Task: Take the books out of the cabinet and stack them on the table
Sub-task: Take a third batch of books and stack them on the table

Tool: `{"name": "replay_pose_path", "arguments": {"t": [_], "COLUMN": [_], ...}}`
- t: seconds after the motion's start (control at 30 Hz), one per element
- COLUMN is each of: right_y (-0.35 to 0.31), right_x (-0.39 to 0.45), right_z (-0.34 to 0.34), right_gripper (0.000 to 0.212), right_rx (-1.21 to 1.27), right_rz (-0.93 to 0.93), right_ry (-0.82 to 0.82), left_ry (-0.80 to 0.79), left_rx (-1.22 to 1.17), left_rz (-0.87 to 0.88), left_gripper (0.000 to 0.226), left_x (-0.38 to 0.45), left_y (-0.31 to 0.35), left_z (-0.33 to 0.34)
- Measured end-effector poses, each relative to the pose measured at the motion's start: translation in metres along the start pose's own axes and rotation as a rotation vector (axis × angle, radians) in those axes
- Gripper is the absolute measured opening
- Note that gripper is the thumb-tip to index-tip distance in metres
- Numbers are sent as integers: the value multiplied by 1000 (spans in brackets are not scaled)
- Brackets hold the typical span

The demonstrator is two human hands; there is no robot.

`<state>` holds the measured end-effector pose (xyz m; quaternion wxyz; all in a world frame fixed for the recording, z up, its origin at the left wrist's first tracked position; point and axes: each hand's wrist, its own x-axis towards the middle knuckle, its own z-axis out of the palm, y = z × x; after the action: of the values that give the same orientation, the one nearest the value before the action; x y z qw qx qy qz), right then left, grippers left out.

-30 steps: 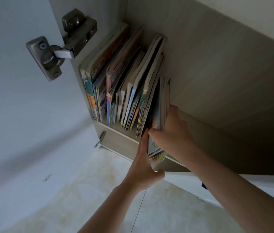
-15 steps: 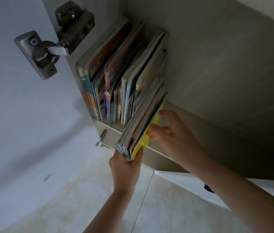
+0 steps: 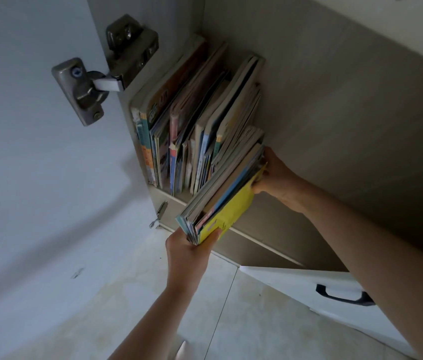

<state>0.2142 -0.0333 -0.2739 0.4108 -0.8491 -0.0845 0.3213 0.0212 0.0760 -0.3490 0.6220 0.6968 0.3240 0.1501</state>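
Both forearms are bare to the frame edge, left hand (image 3: 187,252) and right hand (image 3: 275,178) ungloved.

floor (image 3: 231,320): pale glossy tiles, dark grout line, yellowish stains | door (image 3: 23,152): white, swung open on the left, small dark mark low down | hinge (image 3: 85,84): grey metal, cup on the door, arm to the side wall | drawer front (image 3: 322,289): white, black handle (image 3: 343,294), lower right | light: dim, soft diagonal shadows on the door

This looks like a home. A low cabinet (image 3: 309,100) holds colourful thin books (image 3: 192,120), and the floor (image 3: 132,294) is pale tile.
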Motion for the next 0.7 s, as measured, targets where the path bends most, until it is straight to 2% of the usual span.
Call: {"name": "replay_pose_path", "arguments": {"t": [0.07, 0.17, 0.23, 0.37, 0.43, 0.53, 0.63, 0.7], "right_y": [0, 6, 9, 17, 22, 24, 23, 18], "right_x": [-4, -9, -12, -27, -37, -51, -76, -98], "right_z": [0, 2, 2, 3, 4, 3, 3, 2], "right_gripper": [58, 63, 64, 39, 27, 26, 43, 41], "right_rx": [-14, -32, -25, 12, 75, 135, 249, 309], "right_rz": [-16, 8, 58, 187, 248, 267, 225, 202], "right_ry": [-18, -39, -62, -120, -127, -113, -83, -103], "left_ry": [-14, -91, -166, -325, -376, -437, -471, -480], "left_rx": [-5, -39, -88, -201, -263, -331, -387, -416], "left_rz": [-20, -74, -118, -316, -413, -515, -590, -640], "left_gripper": [33, 14, 23, 26, 36, 40, 39, 49], "left_x": [-3, -12, -20, -40, -44, -42, -48, -53], "left_y": [-2, -2, 2, 8, 10, 15, 30, 44], "left_z": [-7, -20, -30, -39, -44, -50, -59, -69]}}
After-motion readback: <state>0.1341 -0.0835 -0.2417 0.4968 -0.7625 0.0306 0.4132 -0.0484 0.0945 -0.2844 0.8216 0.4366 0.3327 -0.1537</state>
